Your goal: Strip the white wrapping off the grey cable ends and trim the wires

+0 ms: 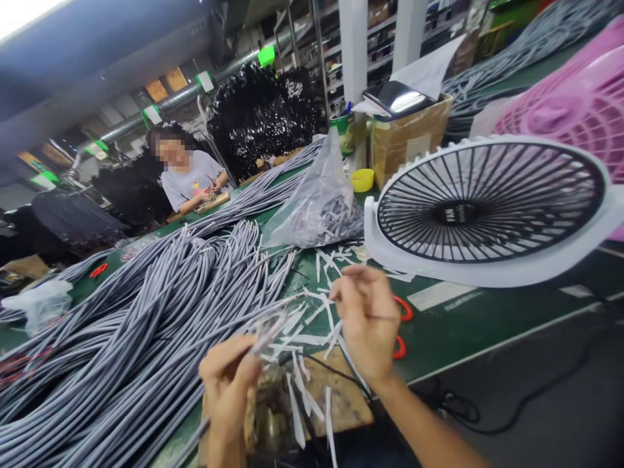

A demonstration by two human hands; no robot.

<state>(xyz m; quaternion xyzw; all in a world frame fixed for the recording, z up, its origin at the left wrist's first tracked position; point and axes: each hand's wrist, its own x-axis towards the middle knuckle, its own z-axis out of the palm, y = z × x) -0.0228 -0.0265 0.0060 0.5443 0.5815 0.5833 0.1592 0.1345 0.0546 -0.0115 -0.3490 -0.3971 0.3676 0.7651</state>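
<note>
My left hand (229, 380) is closed in a pinch on a grey cable (268, 335); its end, smeared by motion, points up and right. To the right, my right hand (365, 318) has its fingers drawn together, apart from the cable. A thin dark piece shows by its palm, but I cannot make out what it holds. Torn white strips (297, 338) are scattered between and below my hands. Red scissor handles (403, 309) show just behind my right hand. Below, strips also hang over a worn wooden board (348, 396) with a blurred metal fixture on it.
Bundled grey cables (146, 312) cover the left of the green table (468, 331). A clear bag of scraps (322, 208) stands behind my hands, a white fan (487, 273) to the right. Another person (188, 172) sits across the table. Black cords (458, 406) hang beyond its edge.
</note>
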